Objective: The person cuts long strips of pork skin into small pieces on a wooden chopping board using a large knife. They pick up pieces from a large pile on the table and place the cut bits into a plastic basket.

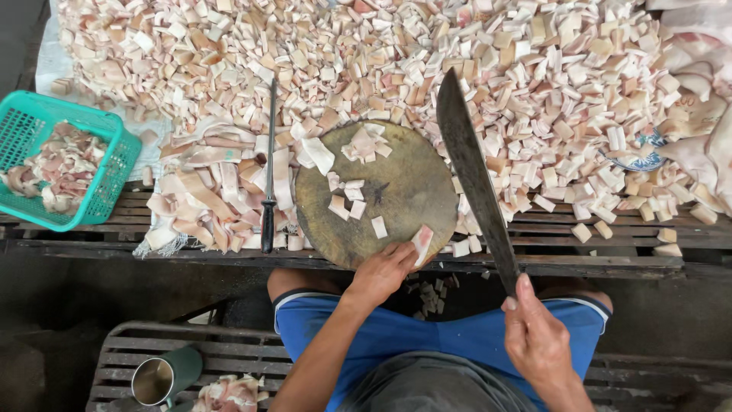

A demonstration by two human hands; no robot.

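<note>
My left hand (381, 271) rests at the near edge of a round wooden chopping block (404, 191) and pinches a pale pink strip of meat skin (422, 243). A few cut pieces (362, 145) lie scattered on the block. My right hand (537, 336) grips the handle of a long dark cleaver knife (469, 164), whose blade points away over the block's right edge, lifted off the surface. I sit with blue shorts (457, 336) behind the bench.
A large heap of cut skin pieces (457, 53) covers the table beyond the block. Uncut strips (206, 198) and a sharpening steel (269, 168) lie left of it. A teal basket (65, 164) holds scraps at far left. A metal cup (156, 379) stands on a low bench.
</note>
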